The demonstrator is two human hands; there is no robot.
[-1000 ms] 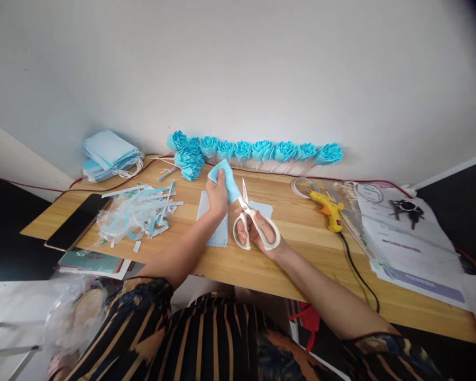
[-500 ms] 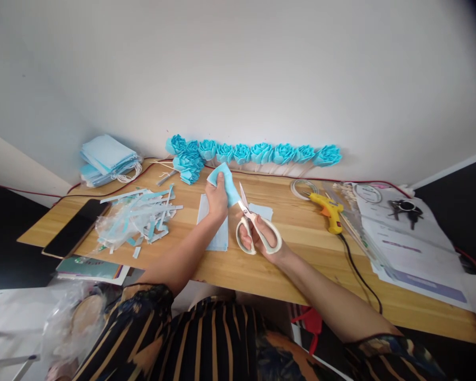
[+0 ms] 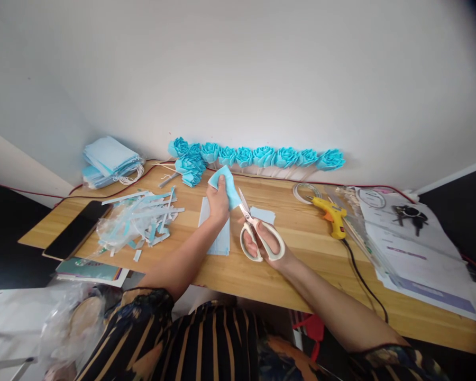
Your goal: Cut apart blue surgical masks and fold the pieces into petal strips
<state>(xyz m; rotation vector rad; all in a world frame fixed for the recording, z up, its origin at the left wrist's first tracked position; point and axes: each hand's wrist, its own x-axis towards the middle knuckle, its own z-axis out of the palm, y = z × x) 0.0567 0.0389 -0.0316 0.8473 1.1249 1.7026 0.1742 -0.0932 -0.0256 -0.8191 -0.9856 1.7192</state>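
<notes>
My left hand (image 3: 218, 200) pinches a folded piece of light blue fabric (image 3: 231, 189), which looks like face mask material, above the table. My right hand (image 3: 266, 242) has its fingers through the loops of white-handled scissors (image 3: 276, 248). The scissor blades are slightly parted and meet the fabric's lower right edge. Beneath my left hand lies a stack of pale blue sheets (image 3: 221, 242). A smaller pale blue piece (image 3: 263, 215) rests just beyond the scissors.
Blue fabric flowers (image 3: 265, 156) on sticks line the wall. Left are stacked face masks (image 3: 110, 159), cut strips (image 3: 143, 219) and a phone (image 3: 78, 228). Right lie a yellow glue gun (image 3: 333, 216) with a black cord, a tape roll (image 3: 304, 192), papers (image 3: 412, 259) and keys (image 3: 411, 216).
The scissors and my right hand have shifted slightly down and right, with the blades a little closer together. My left hand still holds the fabric. The whole view has shifted slightly.
</notes>
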